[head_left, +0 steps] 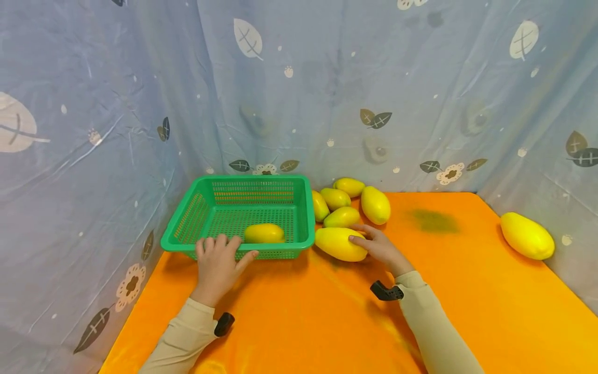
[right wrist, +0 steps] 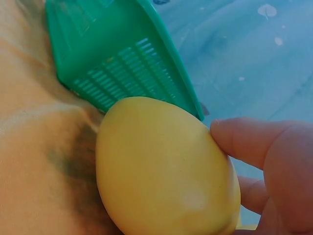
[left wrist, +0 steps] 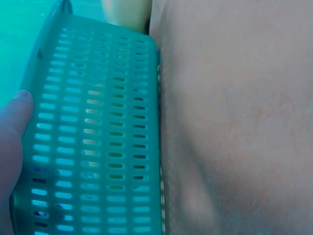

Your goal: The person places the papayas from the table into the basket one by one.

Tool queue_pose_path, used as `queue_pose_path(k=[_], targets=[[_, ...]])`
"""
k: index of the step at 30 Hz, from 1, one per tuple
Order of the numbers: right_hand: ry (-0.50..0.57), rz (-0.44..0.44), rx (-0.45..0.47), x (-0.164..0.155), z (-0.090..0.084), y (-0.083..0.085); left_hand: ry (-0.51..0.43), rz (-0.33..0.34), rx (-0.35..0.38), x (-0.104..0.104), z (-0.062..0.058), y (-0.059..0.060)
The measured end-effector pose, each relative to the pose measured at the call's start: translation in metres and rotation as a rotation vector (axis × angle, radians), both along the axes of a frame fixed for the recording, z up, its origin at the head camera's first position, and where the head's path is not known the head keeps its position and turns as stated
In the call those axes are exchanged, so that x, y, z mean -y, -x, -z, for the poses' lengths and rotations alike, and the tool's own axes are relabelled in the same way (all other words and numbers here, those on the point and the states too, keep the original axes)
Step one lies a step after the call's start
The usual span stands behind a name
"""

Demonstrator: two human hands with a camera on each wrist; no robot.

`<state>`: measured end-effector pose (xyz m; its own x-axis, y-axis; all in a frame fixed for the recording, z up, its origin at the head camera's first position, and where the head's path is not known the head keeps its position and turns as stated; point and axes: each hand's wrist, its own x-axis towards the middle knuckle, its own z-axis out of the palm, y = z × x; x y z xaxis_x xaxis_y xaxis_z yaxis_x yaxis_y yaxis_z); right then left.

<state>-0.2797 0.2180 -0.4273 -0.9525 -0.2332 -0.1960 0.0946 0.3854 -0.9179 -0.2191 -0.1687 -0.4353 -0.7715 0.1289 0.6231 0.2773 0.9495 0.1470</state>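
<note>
Left hand [head_left: 218, 265] grips basket [head_left: 187, 218] near rim, fingers curled over; right hand [head_left: 380, 248] wraps mango [head_left: 338, 243] on tabletop [head_left: 303, 311], just right of basket. I see another mango [head_left: 264, 233] inside.

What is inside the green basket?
One yellow mango lies inside the green basket, near its front wall. The left hand holds the front rim and covers a small part of the floor there.

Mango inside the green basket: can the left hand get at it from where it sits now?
Probably yes. The left hand grips the near rim of the green basket, and the mango in the basket lies just behind that rim. The basket is open-topped, nothing covers the fruit; the hand would need to let go of the rim first.
</note>
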Motion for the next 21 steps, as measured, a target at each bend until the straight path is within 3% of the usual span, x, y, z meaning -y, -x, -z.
queue_pose_path(k=[7,12,16,21], targets=[[0.005,0.014,-0.012,-0.002,0.000,-0.001,0.005,-0.005,-0.013,0.001,0.002,-0.001],[0.034,0.013,-0.055,-0.009,-0.011,-0.004,0.006,-0.013,0.003,0.000,0.001,-0.001],[0.121,0.045,-0.063,-0.018,-0.029,-0.006,0.007,-0.018,0.016,0.000,0.001,-0.001],[0.168,0.111,-0.109,-0.016,-0.068,0.002,-0.002,-0.017,0.014,0.000,0.000,0.000]])
